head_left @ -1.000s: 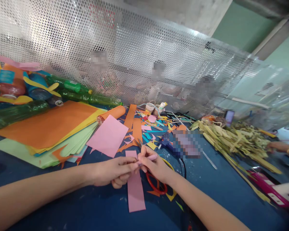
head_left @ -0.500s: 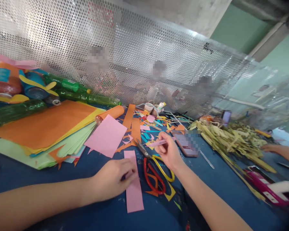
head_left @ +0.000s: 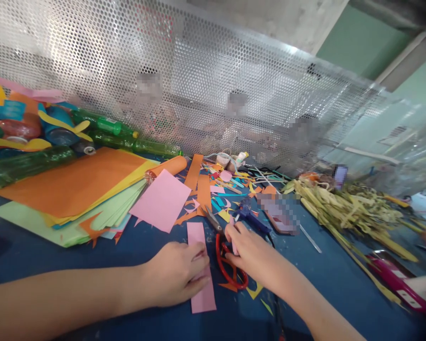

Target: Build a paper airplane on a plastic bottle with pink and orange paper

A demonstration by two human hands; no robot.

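A strip of pink paper (head_left: 203,298) lies lengthwise in front of me on the blue table. My left hand (head_left: 179,272) rests on it from the left, fingers curled and closed against the paper. My right hand (head_left: 250,251) is closed around a slim pink pen (head_left: 233,237), most of which its fingers hide. Under and beside that hand are scissors (head_left: 230,270), with a red handle showing and the blades pointing away. A blue glue gun (head_left: 250,215) lies just beyond my right hand. Left of the blades is a larger pink sheet (head_left: 161,201).
Stacked coloured sheets (head_left: 74,187) and green bottles (head_left: 135,142) lie to the left. Paper scraps (head_left: 227,180) spread ahead, beside a phone (head_left: 279,213). Dried husks (head_left: 344,208) and a magenta device (head_left: 397,282) are at right. People sit behind a perforated metal screen (head_left: 206,61).
My right hand has come down and towards me with the pen, over the scissors, uncovering the glue gun. My left hand stays on the strip, its fingers slightly farther across it.
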